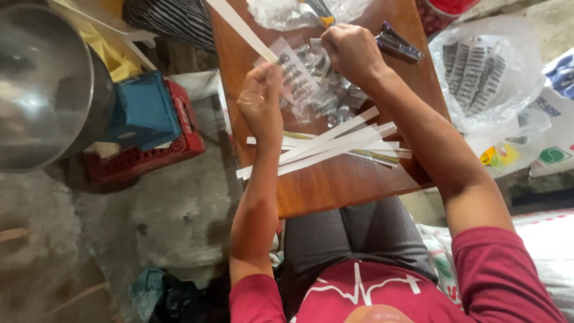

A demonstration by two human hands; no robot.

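My left hand (pixel 261 103) pinches the near end of a long white paper strip (pixel 240 25) and the corner of a small clear plastic packet (pixel 297 76) holding dark pieces. My right hand (pixel 348 51) grips the packet's far edge above the wooden table (pixel 335 185). Under the hands lies a heap of similar clear packets (pixel 335 101). Several white paper strips (pixel 335 146) are fanned out on the table nearer to me.
A dark stapler-like tool (pixel 399 45) lies right of my right hand. Right of the table is a clear bag of grey pieces (pixel 478 72). At left stand a large metal bowl (pixel 42 90) and a blue box on a red crate (pixel 149 128).
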